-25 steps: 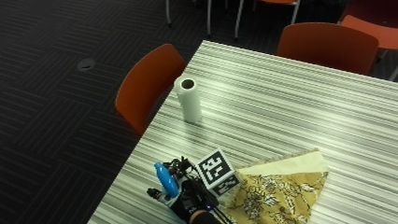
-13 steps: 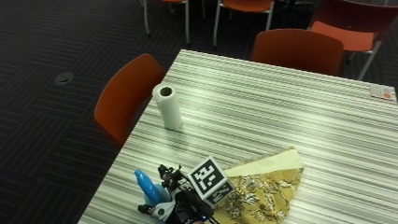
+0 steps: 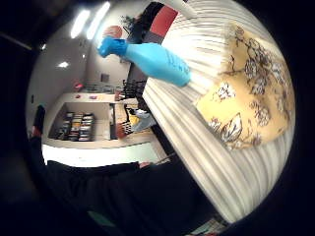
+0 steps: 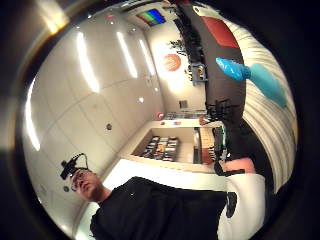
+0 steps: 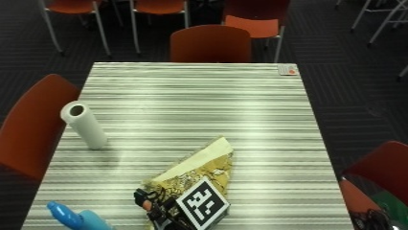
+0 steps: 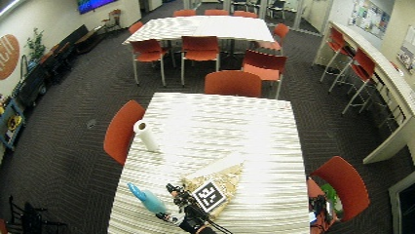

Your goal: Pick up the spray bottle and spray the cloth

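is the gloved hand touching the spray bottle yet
Apart. The wide outside view shows bare striped table between the right hand and the spray bottle.

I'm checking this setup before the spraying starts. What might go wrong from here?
The spray bottle stands at the table's near corner, close to the edge, so a clumsy reach by the gloved right hand might knock it off. The hand rests on the cloth, so lifting it away may drag the cloth. Spray aimed past the cloth could wet the paper towel roll.
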`<state>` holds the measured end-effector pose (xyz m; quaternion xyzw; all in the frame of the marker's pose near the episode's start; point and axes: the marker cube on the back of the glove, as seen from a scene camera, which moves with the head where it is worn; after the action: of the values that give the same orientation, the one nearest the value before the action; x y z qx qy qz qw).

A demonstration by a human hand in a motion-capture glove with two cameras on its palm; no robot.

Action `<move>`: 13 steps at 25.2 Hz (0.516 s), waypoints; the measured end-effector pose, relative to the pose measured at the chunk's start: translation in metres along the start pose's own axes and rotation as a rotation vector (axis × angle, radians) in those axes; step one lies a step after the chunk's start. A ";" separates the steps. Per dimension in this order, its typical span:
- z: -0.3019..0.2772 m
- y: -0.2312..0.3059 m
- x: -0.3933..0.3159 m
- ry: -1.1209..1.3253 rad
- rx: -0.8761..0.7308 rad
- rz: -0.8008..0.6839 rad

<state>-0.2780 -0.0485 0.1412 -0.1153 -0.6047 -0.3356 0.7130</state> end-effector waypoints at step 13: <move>0.043 0.005 -0.018 -0.098 -0.117 -0.005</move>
<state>-0.3098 -0.0145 0.1361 -0.1714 -0.6185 -0.3660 0.6738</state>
